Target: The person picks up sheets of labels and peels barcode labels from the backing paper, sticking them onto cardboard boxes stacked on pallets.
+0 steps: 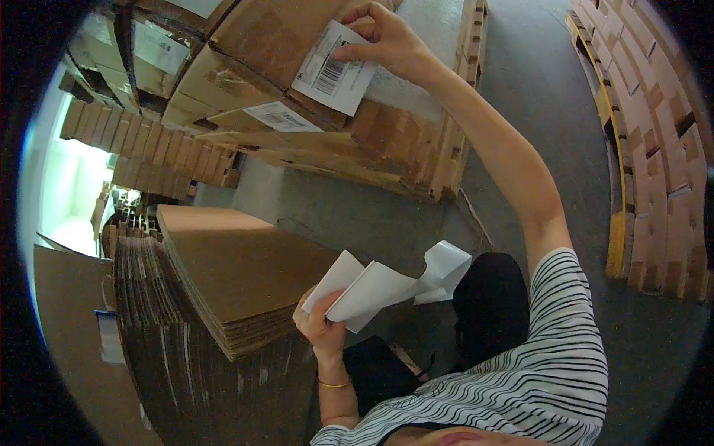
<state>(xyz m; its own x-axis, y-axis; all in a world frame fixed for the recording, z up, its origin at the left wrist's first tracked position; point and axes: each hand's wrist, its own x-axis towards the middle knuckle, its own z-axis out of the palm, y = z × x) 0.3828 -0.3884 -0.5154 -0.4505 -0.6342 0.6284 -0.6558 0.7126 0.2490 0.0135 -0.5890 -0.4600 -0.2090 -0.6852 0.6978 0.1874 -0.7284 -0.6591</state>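
At the top, a white printed label (349, 93) with a barcode lies against the brown face of a cardboard box (271, 37). My right hand (383, 44) is on its upper part, the thumb on the printed front and the fingers curled at the top edge. How far the label sticks to the box I cannot tell. Lower down, my left hand (320, 320) is closed around a folded strip of white labels (372, 290). The strip's loose end (446, 267) trails to the right and curls near my knee. Another white label (282, 117) shows on a box just below.
Flattened cardboard sheets (230, 260) are stacked at the left, beside my left hand. The boxes stand on a wooden pallet (457, 149). More stacked cartons (647, 111) line the right, by a yellow-edged pallet (616, 215). Grey floor (528, 89) runs between them.
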